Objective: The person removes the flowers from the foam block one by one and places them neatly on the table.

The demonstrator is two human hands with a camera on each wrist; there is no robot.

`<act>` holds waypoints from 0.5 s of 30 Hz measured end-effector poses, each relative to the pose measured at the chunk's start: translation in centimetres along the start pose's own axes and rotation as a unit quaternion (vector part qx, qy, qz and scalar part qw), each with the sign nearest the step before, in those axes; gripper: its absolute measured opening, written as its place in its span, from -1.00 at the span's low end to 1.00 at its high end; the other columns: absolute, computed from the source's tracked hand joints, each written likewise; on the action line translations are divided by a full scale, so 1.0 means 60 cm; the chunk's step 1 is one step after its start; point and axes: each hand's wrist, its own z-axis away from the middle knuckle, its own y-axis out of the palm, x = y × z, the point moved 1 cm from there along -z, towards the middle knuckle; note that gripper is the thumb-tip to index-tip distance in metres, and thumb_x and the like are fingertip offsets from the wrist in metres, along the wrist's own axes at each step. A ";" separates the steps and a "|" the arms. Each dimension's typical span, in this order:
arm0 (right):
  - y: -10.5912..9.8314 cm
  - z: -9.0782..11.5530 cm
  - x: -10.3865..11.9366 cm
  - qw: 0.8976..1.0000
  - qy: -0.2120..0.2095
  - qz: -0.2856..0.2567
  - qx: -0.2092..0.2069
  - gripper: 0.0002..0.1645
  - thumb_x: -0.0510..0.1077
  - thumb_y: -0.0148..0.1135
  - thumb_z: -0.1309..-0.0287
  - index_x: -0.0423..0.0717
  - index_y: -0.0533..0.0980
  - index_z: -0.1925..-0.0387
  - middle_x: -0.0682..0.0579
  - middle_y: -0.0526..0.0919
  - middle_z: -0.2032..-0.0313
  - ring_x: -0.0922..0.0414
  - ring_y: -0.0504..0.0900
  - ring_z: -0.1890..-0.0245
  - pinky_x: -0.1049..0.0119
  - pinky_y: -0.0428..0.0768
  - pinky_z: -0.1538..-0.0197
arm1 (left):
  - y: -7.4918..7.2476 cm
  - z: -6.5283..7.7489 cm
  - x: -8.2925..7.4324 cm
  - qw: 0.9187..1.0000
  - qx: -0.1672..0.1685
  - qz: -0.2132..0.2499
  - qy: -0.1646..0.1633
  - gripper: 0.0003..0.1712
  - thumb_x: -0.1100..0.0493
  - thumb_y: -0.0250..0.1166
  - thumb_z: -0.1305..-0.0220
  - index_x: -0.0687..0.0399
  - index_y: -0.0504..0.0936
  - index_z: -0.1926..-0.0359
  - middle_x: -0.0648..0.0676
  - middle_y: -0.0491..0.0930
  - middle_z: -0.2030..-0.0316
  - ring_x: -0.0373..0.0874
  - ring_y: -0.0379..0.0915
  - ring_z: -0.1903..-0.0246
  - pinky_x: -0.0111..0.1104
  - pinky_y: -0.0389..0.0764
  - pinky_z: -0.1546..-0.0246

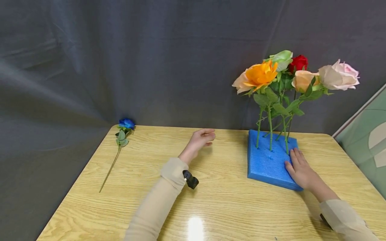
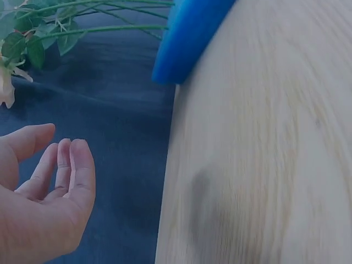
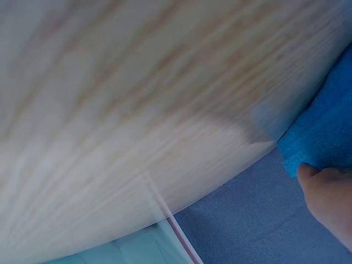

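My right hand (image 1: 302,172) lies on the right side of a blue foam block (image 1: 268,167), fingers stretched over its top. In the right wrist view that hand (image 3: 330,198) is at the corner of the foam. Artificial roses stand in the block on green stems: an orange one (image 1: 261,74), a green one (image 1: 282,59), a red one (image 1: 299,63), a peach one (image 1: 304,80) and a pale pink one (image 1: 339,76). Over the middle of the table, left of the block, my left hand (image 1: 199,142) hangs with loosely bent fingers and holds nothing (image 2: 52,198).
A blue rose (image 1: 126,124) with a long stem lies at the table's left side, its bloom by the back edge. Behind the wooden table (image 1: 223,201) hangs a dark grey curtain (image 1: 181,67). A green printed panel (image 1: 368,134) stands along the right.
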 end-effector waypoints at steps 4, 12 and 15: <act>0.002 0.000 0.004 1.000 0.001 -0.004 0.003 -0.18 0.05 -0.49 -0.51 -0.58 -0.33 -0.38 -0.60 -0.35 -0.37 -0.42 -0.43 -0.41 -0.32 -0.32 -0.43 | 0.019 -0.004 0.000 1.000 0.006 0.007 0.002 -0.56 0.23 0.15 -0.37 0.17 0.46 -0.24 0.25 0.50 -0.14 0.07 0.47 -0.12 -0.17 0.58 -0.13; -0.001 0.001 0.003 1.000 0.003 -0.004 0.001 -0.17 0.07 -0.50 -0.50 -0.57 -0.34 -0.38 -0.58 -0.36 -0.37 -0.42 -0.43 -0.41 -0.32 -0.32 -0.43 | 0.075 -0.015 0.011 0.999 0.036 0.029 0.027 -0.56 0.26 0.15 -0.36 0.21 0.44 -0.25 0.29 0.47 -0.18 0.07 0.47 -0.14 -0.26 0.61 -0.08; -0.002 0.001 0.001 1.000 0.001 -0.004 -0.005 -0.18 0.07 -0.50 -0.50 -0.57 -0.33 -0.38 -0.59 -0.35 -0.37 -0.43 -0.41 -0.41 -0.28 -0.37 -0.44 | 0.100 -0.020 0.015 0.997 0.041 0.046 0.040 -0.56 0.26 0.15 -0.37 0.24 0.45 -0.24 0.32 0.46 -0.18 0.10 0.46 -0.15 -0.27 0.61 -0.07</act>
